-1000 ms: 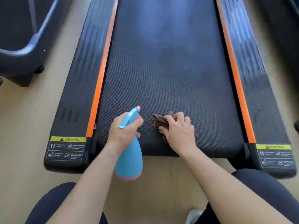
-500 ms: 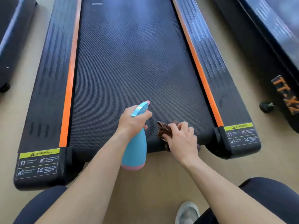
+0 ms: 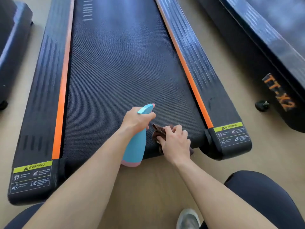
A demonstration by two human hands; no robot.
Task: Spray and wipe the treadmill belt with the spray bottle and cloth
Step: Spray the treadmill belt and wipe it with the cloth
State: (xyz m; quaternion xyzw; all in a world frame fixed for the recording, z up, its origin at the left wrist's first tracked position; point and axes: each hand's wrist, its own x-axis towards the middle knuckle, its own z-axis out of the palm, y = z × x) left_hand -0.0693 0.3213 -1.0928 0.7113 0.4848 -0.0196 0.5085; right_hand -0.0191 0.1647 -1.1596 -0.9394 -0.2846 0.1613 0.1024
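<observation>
The left hand (image 3: 137, 119) grips the blue spray bottle (image 3: 134, 146). The right hand (image 3: 175, 144) presses the brown cloth (image 3: 159, 132) on the treadmill belt (image 3: 118, 63).

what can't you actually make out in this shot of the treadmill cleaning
All in the head view:
- Spray bottle: the trigger is hidden under the left hand; liquid level unseen through the opaque body.
- Cloth: mostly covered by the right hand.
- Warning label: small print too blurred to read.
- Treadmill belt: far end cut off by the top edge; wetness unclear.
</observation>
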